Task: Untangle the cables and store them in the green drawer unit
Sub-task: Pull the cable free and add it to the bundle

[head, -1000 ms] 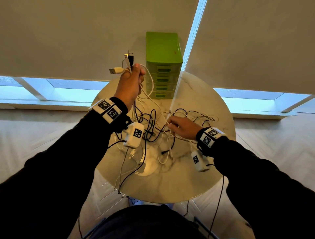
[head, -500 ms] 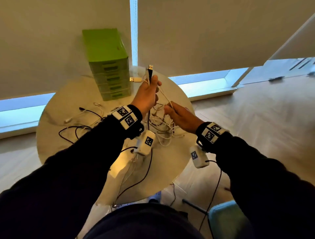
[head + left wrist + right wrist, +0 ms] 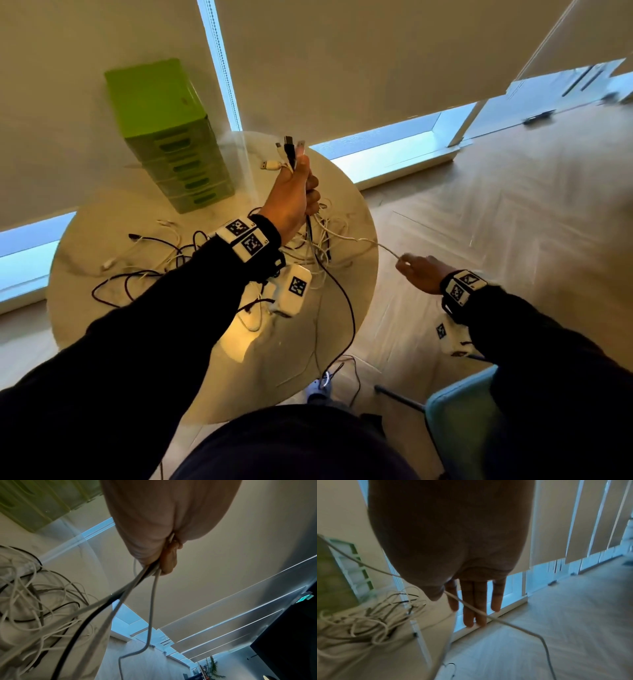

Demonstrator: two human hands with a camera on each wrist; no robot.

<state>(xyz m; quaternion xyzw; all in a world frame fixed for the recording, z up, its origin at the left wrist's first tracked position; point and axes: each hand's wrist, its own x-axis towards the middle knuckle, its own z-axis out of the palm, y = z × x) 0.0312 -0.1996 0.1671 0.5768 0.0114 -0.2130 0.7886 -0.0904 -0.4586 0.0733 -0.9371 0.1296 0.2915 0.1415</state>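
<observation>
My left hand (image 3: 294, 192) is raised over the round table (image 3: 274, 377) and grips a bundle of cable ends (image 3: 289, 150), black and white plugs sticking up above the fist. The strands (image 3: 150, 601) hang from it into a tangle (image 3: 318, 236) on the tabletop. My right hand (image 3: 416, 270) is out past the table's right edge and pinches a white cable (image 3: 380, 245) that runs back into the tangle. In the right wrist view its other fingers (image 3: 479, 601) point straight down behind that cable (image 3: 488, 616). The green drawer unit (image 3: 171, 137) stands at the table's back left, drawers closed.
More loose black and white cables (image 3: 137, 274) lie on the table's left half. A teal chair (image 3: 462, 428) stands at the lower right on the wooden floor. Roller blinds and low windows line the wall behind the table. A black cable (image 3: 349, 325) droops over the table's front edge.
My right hand has left the tangle and moved right, beyond the table edge, drawing a white cable out with it. The left hand still holds the bundle up. The head view has swung right.
</observation>
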